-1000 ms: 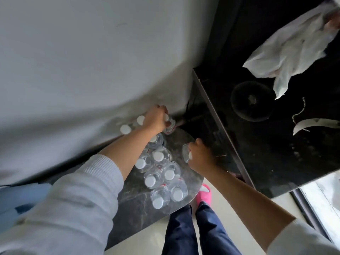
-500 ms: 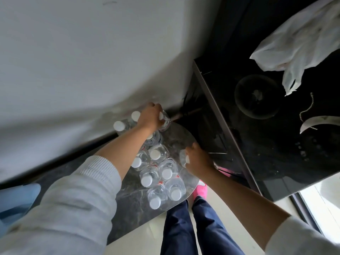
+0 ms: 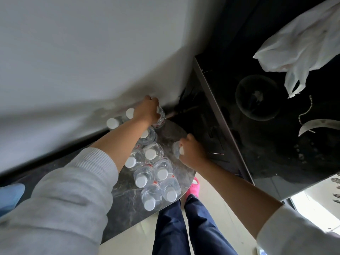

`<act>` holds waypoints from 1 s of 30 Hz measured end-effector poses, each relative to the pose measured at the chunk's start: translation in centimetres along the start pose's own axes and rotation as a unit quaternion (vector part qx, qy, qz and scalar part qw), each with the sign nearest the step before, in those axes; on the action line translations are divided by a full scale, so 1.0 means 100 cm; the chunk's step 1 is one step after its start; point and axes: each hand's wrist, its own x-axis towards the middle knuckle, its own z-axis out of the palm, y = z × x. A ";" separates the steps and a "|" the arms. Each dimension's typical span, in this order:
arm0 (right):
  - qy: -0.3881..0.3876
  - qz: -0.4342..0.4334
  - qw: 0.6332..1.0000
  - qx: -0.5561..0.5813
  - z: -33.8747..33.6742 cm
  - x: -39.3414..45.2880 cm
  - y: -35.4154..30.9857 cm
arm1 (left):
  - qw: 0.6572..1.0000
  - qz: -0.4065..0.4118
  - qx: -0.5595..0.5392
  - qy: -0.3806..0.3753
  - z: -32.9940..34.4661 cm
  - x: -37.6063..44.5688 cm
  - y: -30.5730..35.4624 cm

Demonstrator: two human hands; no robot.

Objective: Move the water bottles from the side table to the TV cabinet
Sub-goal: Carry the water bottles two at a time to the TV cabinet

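The person is at the picking-up step. The left hand (image 3: 148, 111) is curled round the top of a water bottle (image 3: 159, 118) at the far end of the side table (image 3: 125, 201), close to the wall. The right hand (image 3: 192, 152) grips another bottle (image 3: 176, 150) by its neck, at about 3 o'clock from the bunch of bottles (image 3: 156, 173) that stand together in the middle of the table. Both gripped bottles look like they are low at the table; I cannot tell if they have left it.

Next, I think both bottles need to go straight up, clear of the white caps, then over toward 2 o'clock to the black TV cabinet (image 3: 276, 144). A white plastic bag (image 3: 298, 45) and a glass bowl (image 3: 257, 97) lie there, so a bare spot must be picked.

Since half a second ago, very little is different: both hands hold the same bottles in the same places.
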 end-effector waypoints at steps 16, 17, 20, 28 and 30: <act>0.017 -0.044 0.998 0.047 -0.021 0.043 -0.026 | 0.994 0.096 0.053 -0.027 -0.010 0.013 -0.016; 0.017 -0.048 0.998 0.047 -0.021 0.045 -0.028 | 0.994 0.099 0.048 -0.028 -0.011 0.011 -0.019; 0.025 -0.051 0.997 0.048 -0.024 0.050 -0.035 | 0.993 0.108 0.040 -0.012 -0.018 0.005 -0.032; 0.025 -0.057 0.998 0.024 -0.027 0.058 -0.046 | 0.982 0.024 -0.054 0.178 -0.011 -0.044 -0.088; 0.019 -0.061 0.998 0.016 -0.028 0.060 -0.048 | 0.978 0.029 -0.054 0.202 0.002 -0.053 -0.101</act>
